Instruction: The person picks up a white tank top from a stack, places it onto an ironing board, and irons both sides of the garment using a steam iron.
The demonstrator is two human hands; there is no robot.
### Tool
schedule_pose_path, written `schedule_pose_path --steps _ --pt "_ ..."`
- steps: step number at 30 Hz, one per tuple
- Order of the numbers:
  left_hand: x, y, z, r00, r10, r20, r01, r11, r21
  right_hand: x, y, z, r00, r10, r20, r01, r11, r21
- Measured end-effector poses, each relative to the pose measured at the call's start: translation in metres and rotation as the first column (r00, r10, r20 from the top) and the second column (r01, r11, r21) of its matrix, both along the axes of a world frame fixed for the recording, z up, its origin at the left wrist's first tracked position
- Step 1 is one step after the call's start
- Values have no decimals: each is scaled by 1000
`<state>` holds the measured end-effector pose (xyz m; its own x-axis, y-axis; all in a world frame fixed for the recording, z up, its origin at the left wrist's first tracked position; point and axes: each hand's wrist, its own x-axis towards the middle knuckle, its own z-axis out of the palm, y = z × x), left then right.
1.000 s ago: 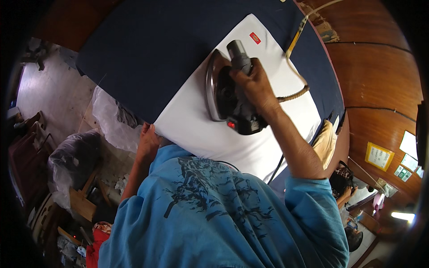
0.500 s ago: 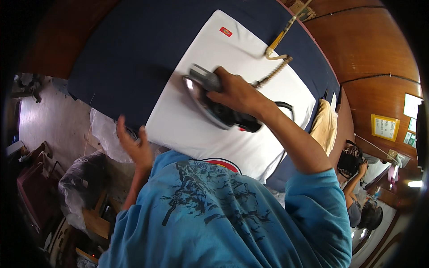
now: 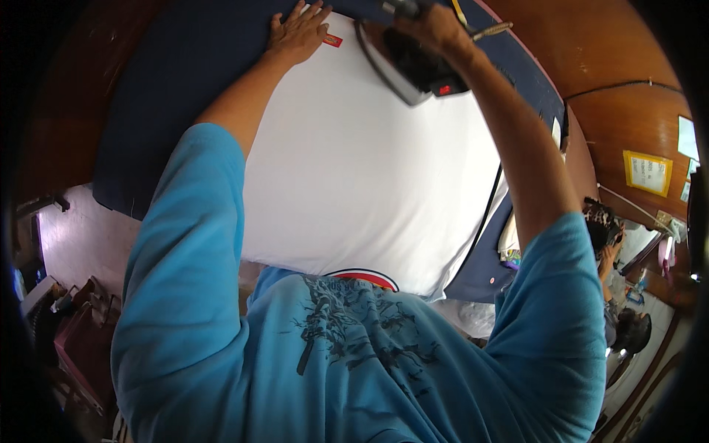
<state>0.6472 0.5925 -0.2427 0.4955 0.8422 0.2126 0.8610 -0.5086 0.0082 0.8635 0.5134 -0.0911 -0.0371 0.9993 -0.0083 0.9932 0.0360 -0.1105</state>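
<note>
A white garment [image 3: 369,170] lies spread flat on a dark blue padded ironing table [image 3: 177,88]. My right hand [image 3: 436,26] is closed around the handle of a black and silver iron [image 3: 410,63], which rests on the far part of the garment. My left hand [image 3: 295,33] lies flat with fingers spread on the garment's far edge, beside a small red label [image 3: 332,41]. A red and blue print [image 3: 362,277] shows at the garment's near edge.
Brown wooden walls [image 3: 628,96] curve round the right, with a yellow paper notice [image 3: 648,172] pinned on them. Another person [image 3: 617,244] sits low at the right. A cord [image 3: 487,207] runs down the table's right side. Boxes and clutter [image 3: 66,325] stand on the floor at left.
My left hand has come up from below the table and now presses the garment's far edge. My right hand has pushed the iron toward the far end.
</note>
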Motion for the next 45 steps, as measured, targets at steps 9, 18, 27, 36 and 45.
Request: schedule_pose_path --steps 9,18,27,36,45 --pt "0 -22 60 998 23 64 2 928 -373 43 -22 3 986 49 -161 -64 994 -86" --pt "-22 -7 42 989 2 147 60 906 -418 -90 -211 24 890 288 -354 -413 838 -357" --pt "-103 -240 40 991 78 108 -57 981 -186 -57 -238 30 955 -136 -262 42 941 -337" --pt "-13 -349 57 845 -396 359 514 785 -345 80 -254 17 900 -285 -331 252 958 -138" --pt "141 -450 41 264 -894 362 957 198 -211 85 -193 16 950 -192 -248 175 980 -90"
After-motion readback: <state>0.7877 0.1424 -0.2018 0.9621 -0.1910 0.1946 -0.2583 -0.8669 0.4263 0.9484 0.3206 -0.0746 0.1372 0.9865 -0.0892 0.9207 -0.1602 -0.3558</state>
